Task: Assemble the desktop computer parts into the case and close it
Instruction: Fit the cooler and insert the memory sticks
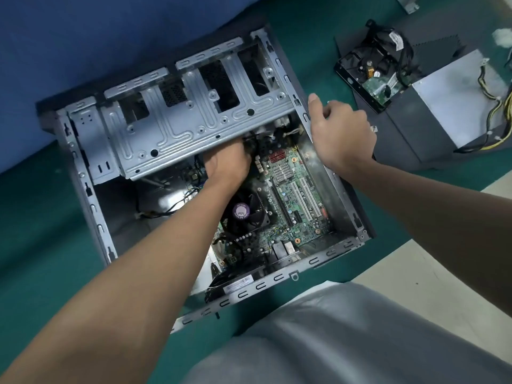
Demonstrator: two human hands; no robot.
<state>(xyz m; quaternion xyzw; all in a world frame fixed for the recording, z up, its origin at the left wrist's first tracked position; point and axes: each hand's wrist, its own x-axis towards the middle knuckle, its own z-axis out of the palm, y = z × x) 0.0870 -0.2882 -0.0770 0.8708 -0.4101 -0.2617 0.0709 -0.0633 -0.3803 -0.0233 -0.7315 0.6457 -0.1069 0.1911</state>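
Note:
An open metal computer case [91, 206] lies on its side on a green mat. Inside it sits a green motherboard [293, 200] with a black CPU fan [243, 212]. A silver drive cage [177, 120] spans the case's far half. My left hand [227, 164] reaches into the case under the cage's lower edge; its fingers are hidden among black cables there, so what they hold cannot be seen. My right hand [340, 134] rests on the case's right wall near its top edge, thumb up along the rim.
To the right on the mat lie a hard drive [374, 79] with black cables, a grey power supply [454, 106] with yellow wires, and a dark side panel [407, 145] beneath them. My grey-clad leg [332, 342] fills the bottom. A blue surface [83, 37] lies beyond the case.

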